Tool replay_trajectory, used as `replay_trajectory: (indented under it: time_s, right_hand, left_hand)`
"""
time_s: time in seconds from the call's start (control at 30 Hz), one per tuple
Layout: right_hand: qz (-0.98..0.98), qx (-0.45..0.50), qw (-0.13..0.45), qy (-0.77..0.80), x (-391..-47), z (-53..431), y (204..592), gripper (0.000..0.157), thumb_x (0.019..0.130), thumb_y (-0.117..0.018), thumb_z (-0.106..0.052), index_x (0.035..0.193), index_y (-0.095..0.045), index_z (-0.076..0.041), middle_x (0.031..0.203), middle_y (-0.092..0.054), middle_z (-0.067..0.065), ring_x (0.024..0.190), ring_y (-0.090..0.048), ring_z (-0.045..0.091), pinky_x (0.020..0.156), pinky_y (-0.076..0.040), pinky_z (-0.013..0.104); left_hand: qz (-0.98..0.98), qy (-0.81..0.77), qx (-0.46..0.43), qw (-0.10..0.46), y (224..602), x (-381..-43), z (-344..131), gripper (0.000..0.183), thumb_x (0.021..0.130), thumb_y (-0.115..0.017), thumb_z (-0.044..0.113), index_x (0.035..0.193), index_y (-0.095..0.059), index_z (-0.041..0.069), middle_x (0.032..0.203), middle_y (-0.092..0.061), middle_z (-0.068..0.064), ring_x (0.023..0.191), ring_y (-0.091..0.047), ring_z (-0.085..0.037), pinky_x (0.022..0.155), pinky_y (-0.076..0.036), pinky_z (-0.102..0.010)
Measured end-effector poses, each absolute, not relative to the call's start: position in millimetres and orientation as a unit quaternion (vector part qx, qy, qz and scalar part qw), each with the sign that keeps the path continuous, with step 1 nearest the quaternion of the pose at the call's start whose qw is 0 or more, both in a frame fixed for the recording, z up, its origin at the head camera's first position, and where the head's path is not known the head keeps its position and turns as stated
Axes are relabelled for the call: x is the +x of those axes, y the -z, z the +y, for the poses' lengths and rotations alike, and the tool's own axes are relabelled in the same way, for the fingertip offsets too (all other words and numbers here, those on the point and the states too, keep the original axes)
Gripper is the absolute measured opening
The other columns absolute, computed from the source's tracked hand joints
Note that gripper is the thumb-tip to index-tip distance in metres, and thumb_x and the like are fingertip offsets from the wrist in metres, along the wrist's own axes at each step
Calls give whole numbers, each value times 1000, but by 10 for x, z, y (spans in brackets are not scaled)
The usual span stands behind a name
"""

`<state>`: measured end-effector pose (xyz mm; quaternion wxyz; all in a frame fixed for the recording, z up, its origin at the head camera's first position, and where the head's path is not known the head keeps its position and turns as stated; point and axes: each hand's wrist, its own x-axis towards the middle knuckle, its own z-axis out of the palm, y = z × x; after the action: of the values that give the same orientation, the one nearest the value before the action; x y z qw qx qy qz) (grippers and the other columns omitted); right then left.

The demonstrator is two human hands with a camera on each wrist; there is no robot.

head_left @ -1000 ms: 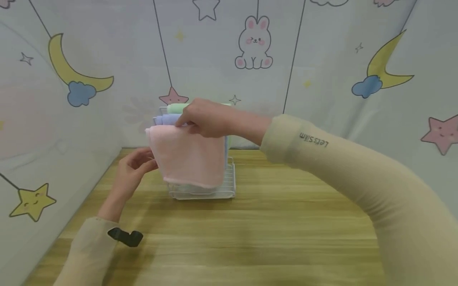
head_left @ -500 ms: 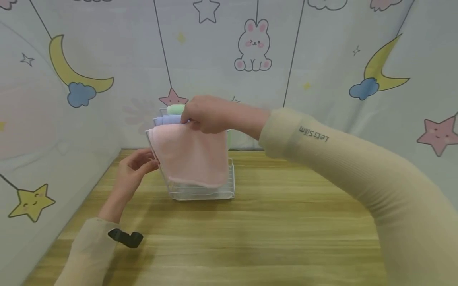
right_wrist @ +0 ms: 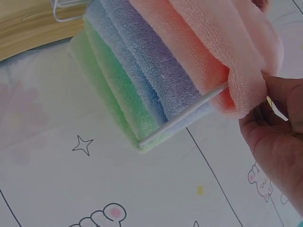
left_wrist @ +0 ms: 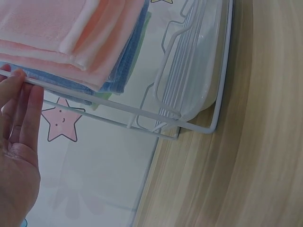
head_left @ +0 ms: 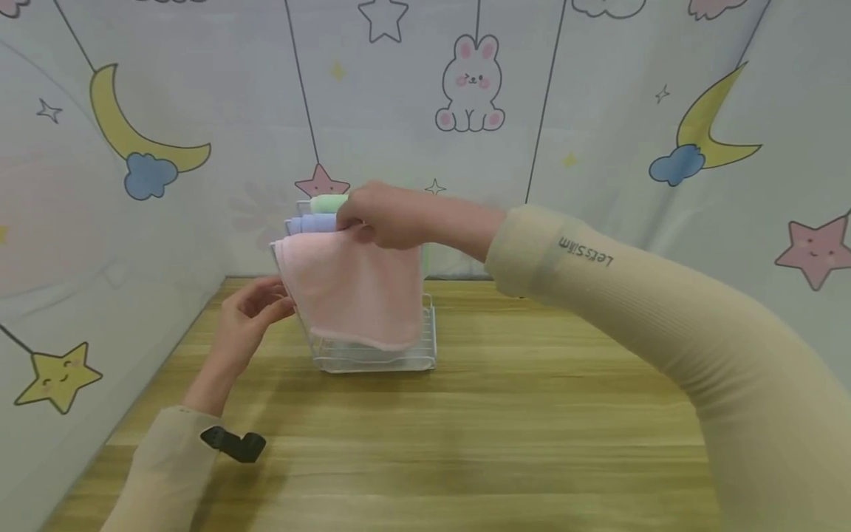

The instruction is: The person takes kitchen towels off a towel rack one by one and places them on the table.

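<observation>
Nearest, across the lower half of the head view, a wooden table (head_left: pixel 465 436) is seen, with a white wire rack (head_left: pixel 375 361) stood on it left of centre. The rack's left side wire is pinched between thumb and fingertips by the left hand (head_left: pixel 238 321), just beside the left edge of a pink towel (head_left: pixel 355 295). This towel is draped over the front of the rack, its top fold set left to right, its lower edge hung above the rack's base. Near the middle, that fold is gripped between thumb and fingers by the right hand (head_left: pixel 388 214), so the towel is placed directly below those fingers, and the right hand is the nearer. Behind, a blue towel (head_left: pixel 318 222) and then a green towel (head_left: pixel 329 204) are hung parallel. Farthest, a wall cloth (head_left: pixel 585 81) printed with moons and stars is spread.
</observation>
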<state>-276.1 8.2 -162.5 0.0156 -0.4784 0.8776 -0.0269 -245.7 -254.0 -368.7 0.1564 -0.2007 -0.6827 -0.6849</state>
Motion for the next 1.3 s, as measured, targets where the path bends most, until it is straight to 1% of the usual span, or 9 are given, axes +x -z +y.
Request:
replay_trajectory:
  time_s: [0.13, 0.27, 0.47, 0.67, 0.83, 0.93, 1.1, 1.17, 1.3]
  right_hand:
    - [876, -480, 19, 33, -2755, 86, 1625, 27, 100, -52, -3, 123, -64, -9, 119, -64, 7, 105, -55, 18, 92, -53, 27]
    - [879, -475, 31, 33, -2746, 93, 1616, 30, 101, -48, -2, 127, -60, -10, 124, -61, 7, 110, -54, 18, 94, -53, 26]
    - [880, -472, 38, 38, -2767, 103, 1617, 32, 100, -49, 0, 126, -63, -11, 122, -63, 7, 110, -55, 19, 95, -53, 27]
    - [882, -467, 36, 51, -2779, 106, 1627, 30, 100, -52, -3, 124, -67, -13, 122, -67, 5, 108, -57, 18, 92, -55, 26]
    - [884, -464, 33, 54, -2763, 123, 1600, 31, 100, -49, -1, 124, -64, -12, 124, -66, 5, 109, -57, 18, 91, -56, 27]
    - [886, -461, 24, 53, -2749, 146, 1527, 33, 100, -47, -1, 125, -63, -13, 125, -65, 5, 112, -57, 19, 93, -56, 28]
    - [887, -459, -4, 51, -2739, 197, 1298, 36, 99, -46, 1, 126, -65, -14, 124, -66, 5, 112, -58, 19, 96, -53, 29]
    - [888, -456, -15, 61, -2732, 222, 1186, 38, 97, -48, 1, 126, -65, -16, 122, -67, 5, 109, -58, 18, 93, -54, 28]
    - [894, -439, -29, 87, -2706, 284, 933, 38, 98, -49, -3, 128, -65, -20, 115, -67, 5, 100, -60, 15, 83, -55, 23]
  left_hand:
    - [-683, 685, -200, 155, 3690, -2449, -2536, 30, 92, -61, -8, 114, -69, 11, 96, -74, 10, 87, -70, -2, 81, -63, -19]
    - [-687, 682, -196, 156, 3694, -2445, -2531, 29, 92, -62, -7, 113, -69, 12, 95, -74, 11, 87, -70, -1, 81, -62, -18]
    - [-685, 685, -195, 155, 3698, -2447, -2522, 30, 92, -61, -8, 113, -69, 12, 94, -74, 11, 87, -70, -1, 81, -62, -18]
    - [-683, 686, -197, 155, 3698, -2446, -2516, 30, 92, -61, -8, 113, -69, 12, 94, -74, 11, 86, -70, -1, 81, -62, -18]
    - [-682, 687, -197, 155, 3700, -2440, -2515, 30, 93, -60, -8, 112, -69, 14, 93, -74, 11, 86, -70, -1, 81, -62, -17]
    - [-680, 689, -197, 156, 3698, -2440, -2517, 29, 93, -60, -8, 113, -69, 10, 93, -75, 10, 86, -70, -2, 81, -62, -18]
    - [-679, 690, -200, 155, 3692, -2442, -2516, 27, 92, -61, -8, 119, -62, -7, 93, -74, 8, 86, -70, -2, 82, -62, -18]
    - [-676, 691, -202, 155, 3691, -2446, -2518, 28, 92, -61, -8, 120, -62, -7, 93, -74, 8, 86, -70, -3, 82, -62, -18]
    - [-675, 689, -210, 160, 3693, -2457, -2532, 29, 92, -61, -9, 119, -65, -2, 94, -74, 6, 87, -69, -3, 82, -62, -18]
